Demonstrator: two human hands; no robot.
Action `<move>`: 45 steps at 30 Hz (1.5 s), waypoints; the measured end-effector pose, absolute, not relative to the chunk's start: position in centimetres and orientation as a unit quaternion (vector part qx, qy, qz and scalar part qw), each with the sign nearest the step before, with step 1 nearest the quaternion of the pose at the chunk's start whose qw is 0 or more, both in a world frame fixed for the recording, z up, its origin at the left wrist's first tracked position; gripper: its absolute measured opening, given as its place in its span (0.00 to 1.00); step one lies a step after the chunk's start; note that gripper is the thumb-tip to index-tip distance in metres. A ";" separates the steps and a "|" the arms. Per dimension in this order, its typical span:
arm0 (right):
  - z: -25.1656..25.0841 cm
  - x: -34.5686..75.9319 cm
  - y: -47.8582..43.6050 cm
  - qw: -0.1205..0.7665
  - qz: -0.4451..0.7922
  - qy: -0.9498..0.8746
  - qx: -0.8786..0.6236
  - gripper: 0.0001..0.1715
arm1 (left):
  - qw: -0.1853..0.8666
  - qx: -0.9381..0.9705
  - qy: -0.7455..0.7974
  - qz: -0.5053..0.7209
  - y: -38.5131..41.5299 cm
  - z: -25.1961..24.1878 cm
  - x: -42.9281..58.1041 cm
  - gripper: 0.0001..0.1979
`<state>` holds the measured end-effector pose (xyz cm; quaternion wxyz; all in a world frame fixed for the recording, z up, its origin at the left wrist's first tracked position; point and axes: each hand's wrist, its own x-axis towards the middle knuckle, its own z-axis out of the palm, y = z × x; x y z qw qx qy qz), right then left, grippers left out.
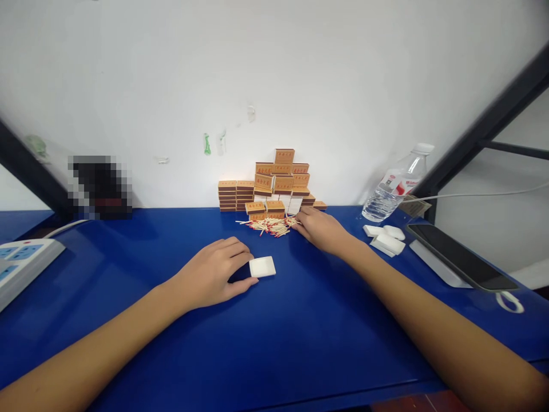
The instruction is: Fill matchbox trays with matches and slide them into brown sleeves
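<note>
On the blue table lies a small white tray (263, 266). My left hand (221, 270) grips its left end between thumb and fingers. My right hand (316, 226) reaches to the right edge of a loose pile of red-tipped matches (272, 226), its fingers closed together at the sticks; what they pinch is too small to tell. Behind the pile, brown matchboxes (283, 184) stand stacked against the wall, with more boxes (227, 196) in neat columns to their left.
At the right are a tilted water bottle (392, 186), several white pieces (388, 243) and a phone (461, 256) on a white stand. A power strip (32, 266) lies at the left. Dark metal bars (484, 111) frame both sides.
</note>
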<state>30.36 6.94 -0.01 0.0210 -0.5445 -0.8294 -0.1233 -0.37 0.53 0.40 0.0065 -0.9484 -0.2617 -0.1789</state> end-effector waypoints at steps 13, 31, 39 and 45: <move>2.2 30.2 4.8 0.124 -0.104 -0.875 -0.457 0.15 | -0.048 -0.935 -0.291 -0.198 0.6 0.4 -0.4 0.12; 0.1 24.4 0.7 0.167 -0.092 -0.924 -0.330 0.14 | -0.044 -0.904 -0.320 -0.279 0.3 0.2 0.1 0.20; 0.8 23.2 -0.7 0.248 -0.035 -0.893 -0.374 0.14 | -0.050 -0.840 -0.378 -0.387 -0.6 0.6 1.0 0.11; 0.3 23.2 -0.4 0.251 -0.032 -0.893 -0.373 0.15 | -0.174 -0.812 -0.393 -0.396 0.0 0.1 1.0 0.06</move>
